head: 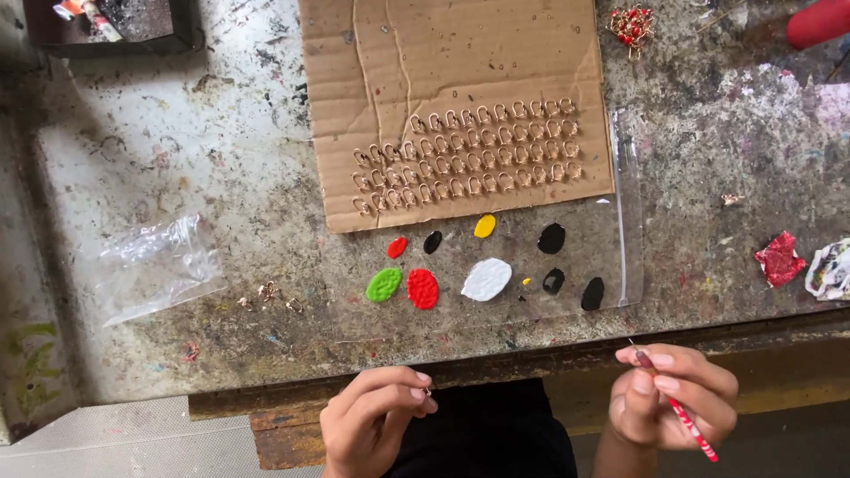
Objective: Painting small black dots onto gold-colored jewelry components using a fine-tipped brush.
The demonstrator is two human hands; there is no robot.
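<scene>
My left hand (372, 423) pinches a tiny gold metal piece (427, 389) between thumb and fingers below the table's front edge. My right hand (673, 398) grips a thin red-and-white striped tool (695, 431) with a needle tip pointing up. On the table lies a clear plastic sheet (620, 257) with blobs of paint: green (383, 285), red (422, 289), white (486, 279), yellow (484, 227) and black (552, 237). Behind it a cardboard piece (443, 53) carries rows of small gold pieces (469, 155).
A crumpled clear bag (155, 264) lies at the left, with a few loose gold pieces (270, 292) beside it. Red foil (779, 259) and crumpled paper (830, 270) sit at the right edge. A red beaded ornament (630, 25) is at the back.
</scene>
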